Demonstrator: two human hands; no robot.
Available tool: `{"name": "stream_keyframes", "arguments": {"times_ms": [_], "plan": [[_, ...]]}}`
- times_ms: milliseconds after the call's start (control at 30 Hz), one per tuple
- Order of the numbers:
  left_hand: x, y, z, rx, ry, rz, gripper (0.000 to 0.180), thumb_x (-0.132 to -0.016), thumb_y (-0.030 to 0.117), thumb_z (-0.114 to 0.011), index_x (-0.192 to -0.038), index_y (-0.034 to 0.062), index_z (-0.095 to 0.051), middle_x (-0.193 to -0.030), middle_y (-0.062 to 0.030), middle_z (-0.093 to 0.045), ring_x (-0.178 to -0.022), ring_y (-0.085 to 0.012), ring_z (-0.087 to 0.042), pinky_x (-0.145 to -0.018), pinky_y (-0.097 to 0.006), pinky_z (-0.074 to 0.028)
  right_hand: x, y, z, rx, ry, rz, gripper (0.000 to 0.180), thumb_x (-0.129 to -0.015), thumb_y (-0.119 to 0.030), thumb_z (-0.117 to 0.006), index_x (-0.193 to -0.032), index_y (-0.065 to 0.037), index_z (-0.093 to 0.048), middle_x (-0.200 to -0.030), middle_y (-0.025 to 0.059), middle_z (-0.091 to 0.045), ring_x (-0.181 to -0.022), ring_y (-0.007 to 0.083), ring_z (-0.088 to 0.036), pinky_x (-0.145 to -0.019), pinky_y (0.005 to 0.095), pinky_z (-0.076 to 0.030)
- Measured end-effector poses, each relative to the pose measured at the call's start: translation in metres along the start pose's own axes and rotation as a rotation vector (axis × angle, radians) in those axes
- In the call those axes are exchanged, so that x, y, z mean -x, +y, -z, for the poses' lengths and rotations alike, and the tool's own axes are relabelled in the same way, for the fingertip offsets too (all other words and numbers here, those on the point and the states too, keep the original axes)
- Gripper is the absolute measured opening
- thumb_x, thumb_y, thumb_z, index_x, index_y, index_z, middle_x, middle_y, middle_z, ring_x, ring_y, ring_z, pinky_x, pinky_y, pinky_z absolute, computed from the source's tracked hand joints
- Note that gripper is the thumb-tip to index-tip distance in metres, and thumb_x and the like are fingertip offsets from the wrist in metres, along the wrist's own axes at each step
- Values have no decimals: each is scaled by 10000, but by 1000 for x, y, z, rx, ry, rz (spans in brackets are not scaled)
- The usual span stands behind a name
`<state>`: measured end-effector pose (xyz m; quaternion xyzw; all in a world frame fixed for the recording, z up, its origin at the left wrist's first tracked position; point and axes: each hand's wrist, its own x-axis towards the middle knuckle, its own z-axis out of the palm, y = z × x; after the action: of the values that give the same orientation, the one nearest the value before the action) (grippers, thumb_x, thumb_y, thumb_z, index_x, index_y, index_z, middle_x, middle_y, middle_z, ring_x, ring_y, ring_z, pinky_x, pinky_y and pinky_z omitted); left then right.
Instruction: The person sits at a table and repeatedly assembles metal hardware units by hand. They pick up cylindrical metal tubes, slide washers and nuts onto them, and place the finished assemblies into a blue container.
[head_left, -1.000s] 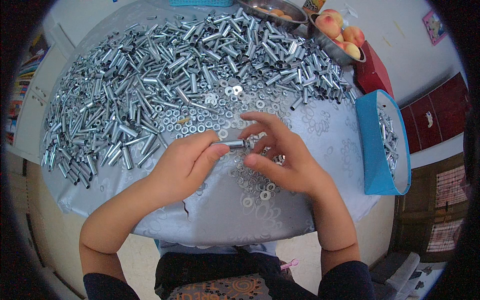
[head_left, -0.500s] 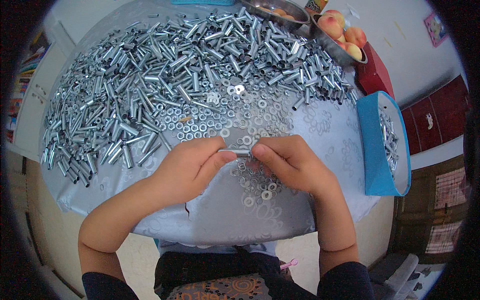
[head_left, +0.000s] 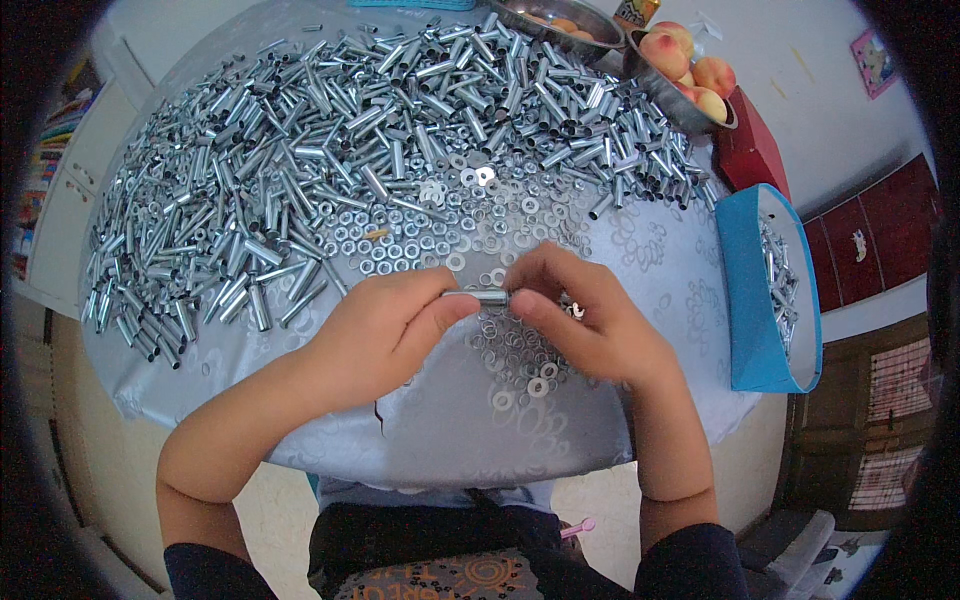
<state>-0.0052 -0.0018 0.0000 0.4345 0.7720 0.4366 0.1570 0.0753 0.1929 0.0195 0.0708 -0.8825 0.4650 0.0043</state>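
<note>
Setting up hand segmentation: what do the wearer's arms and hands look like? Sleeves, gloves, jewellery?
Left hand and right hand: both bare, no gloves. Forearms bare, no watch or bracelet visible. Sleeves short, dark, near navy or black, ending above the elbows; no markings visible. Rings: can't tell, some fingers are hidden.

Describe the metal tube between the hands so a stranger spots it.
On the silvery table, find the wide heap of metal parts. Nearer the person, the left hand grips one shiny tube, its other end at the right hand. Unlike the heaped tubes, it is held up.
</note>
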Motion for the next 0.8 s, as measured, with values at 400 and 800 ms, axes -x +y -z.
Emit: {"name": "stream_keyframes", "arguments": {"times_ms": [400,800], "plan": [[2,1,5,51,-15,43,249,-872,242,-489,-776,16,-531,-649,-177,-517,-630,-348,-534,-550,-388,-397,-1,-2,1,-35,-21,-18,244,-882,-219,-493,-825,10,-556,-693,35,-534,-617,91,-485,-569,240,-397],[0,10,6,42,-43,94,238,-870,219,-492,-759,11,-523,-594,-147,-507,-544,-303,-516,-508,-356,-386,1,2,3,-153,-57,81,274,-808,-223,-610,-999,-36,-547,-887,49,-549,-710,127,-501,-578,256,-415]]}}
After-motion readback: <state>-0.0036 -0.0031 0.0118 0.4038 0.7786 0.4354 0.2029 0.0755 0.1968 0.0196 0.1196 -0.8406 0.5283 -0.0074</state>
